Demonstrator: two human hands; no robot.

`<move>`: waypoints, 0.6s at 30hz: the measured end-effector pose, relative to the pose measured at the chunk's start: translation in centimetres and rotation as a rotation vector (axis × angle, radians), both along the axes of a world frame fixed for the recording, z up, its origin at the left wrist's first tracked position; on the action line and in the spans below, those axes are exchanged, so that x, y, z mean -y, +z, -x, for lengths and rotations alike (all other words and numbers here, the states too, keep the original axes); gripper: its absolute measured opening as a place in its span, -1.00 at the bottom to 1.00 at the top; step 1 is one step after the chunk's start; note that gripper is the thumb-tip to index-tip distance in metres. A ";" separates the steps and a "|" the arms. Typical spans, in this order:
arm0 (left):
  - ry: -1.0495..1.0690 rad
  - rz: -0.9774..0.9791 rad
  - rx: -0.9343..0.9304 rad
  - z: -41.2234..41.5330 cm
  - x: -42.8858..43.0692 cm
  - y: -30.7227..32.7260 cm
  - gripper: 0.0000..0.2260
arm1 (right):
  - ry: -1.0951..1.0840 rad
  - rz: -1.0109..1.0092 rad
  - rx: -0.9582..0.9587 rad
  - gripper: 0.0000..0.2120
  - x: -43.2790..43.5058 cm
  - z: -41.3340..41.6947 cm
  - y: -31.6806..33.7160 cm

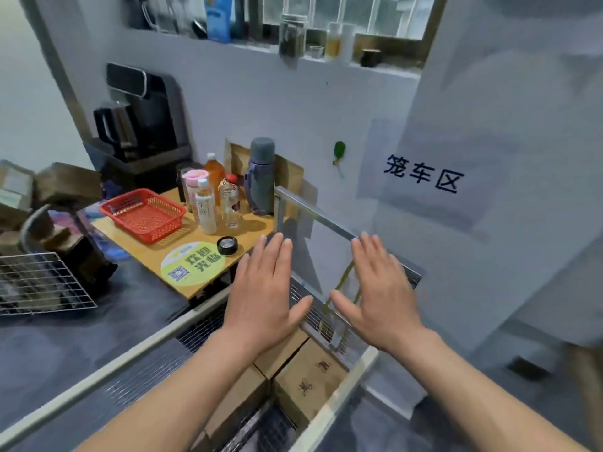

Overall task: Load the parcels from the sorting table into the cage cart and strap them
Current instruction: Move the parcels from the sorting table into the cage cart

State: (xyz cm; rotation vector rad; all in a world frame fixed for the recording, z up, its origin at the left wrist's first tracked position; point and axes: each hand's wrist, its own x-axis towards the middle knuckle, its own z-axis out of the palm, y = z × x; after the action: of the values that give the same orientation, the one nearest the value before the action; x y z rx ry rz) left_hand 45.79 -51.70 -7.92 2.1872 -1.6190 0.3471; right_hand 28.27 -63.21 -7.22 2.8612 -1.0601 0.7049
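Both my hands hover flat above the cage cart (313,210), palms down and fingers straight. My left hand (264,295) is over the cart's left side, and my right hand (381,291) is over its far right part. Neither holds anything. Inside the cart, below my forearms, lie brown cardboard parcels (306,376), packed side by side. A yellow-green strap (342,282) runs down the cart's wire mesh between my hands. More cardboard parcels (65,187) are piled at the far left.
A wooden table (208,243) left of the cart holds a red basket (143,213), several bottles, a grey flask (261,174) and a black lid (227,245). A wire mesh panel (39,285) lies at left. A wall sign (424,177) hangs right.
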 end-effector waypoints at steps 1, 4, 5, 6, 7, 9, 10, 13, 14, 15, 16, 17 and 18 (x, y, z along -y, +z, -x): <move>-0.021 0.009 0.012 1.4 -0.3 0.9 -0.17 | -0.024 0.019 0.018 -0.16 -0.5 1.5 0.8; -0.071 0.041 0.052 5.4 -1.1 3.4 -0.17 | -0.081 0.064 0.064 -0.14 -2.2 6.0 2.8; -0.087 0.052 0.065 6.6 -1.3 4.1 -0.17 | -0.097 0.080 0.071 -0.14 -2.6 7.3 3.5; -0.106 0.059 0.075 7.8 -1.5 4.8 -0.17 | -0.114 0.093 0.076 -0.14 -3.1 8.6 4.1; -0.125 0.065 0.083 8.8 -1.6 5.4 -0.17 | -0.132 0.104 0.079 -0.14 -3.6 9.9 4.6; -0.169 0.081 0.098 10.8 -1.8 6.5 -0.18 | -0.177 0.131 0.082 -0.14 -4.6 12.3 5.8; -0.196 0.090 0.105 11.7 -1.8 7.1 -0.18 | -0.205 0.148 0.087 -0.14 -5.2 13.5 6.4; -0.291 0.128 0.121 14.5 -1.4 8.7 -0.18 | -0.300 0.191 0.106 -0.15 -7.0 17.1 8.0; -0.330 0.145 0.120 15.4 -1.2 9.2 -0.18 | -0.337 0.208 0.106 -0.15 -7.7 18.3 8.5; -0.373 0.161 0.114 16.4 -1.1 9.6 -0.18 | -0.379 0.224 0.104 -0.15 -8.4 19.5 8.9; -0.417 0.175 0.104 17.3 -1.0 10.0 -0.18 | -0.424 0.237 0.101 -0.15 -9.1 20.7 9.3; -0.459 0.191 0.092 18.3 -1.0 10.4 -0.18 | -0.469 0.245 0.098 -0.15 -9.9 21.8 9.6; -0.500 0.209 0.082 19.2 -1.0 10.7 -0.18 | -0.512 0.251 0.093 -0.15 -10.8 22.9 9.9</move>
State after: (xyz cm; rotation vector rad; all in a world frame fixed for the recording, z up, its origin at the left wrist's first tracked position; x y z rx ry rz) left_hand 26.55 -50.67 2.77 1.5681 -1.9992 0.4343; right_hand 5.37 -52.38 2.65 2.2277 -1.5070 0.8534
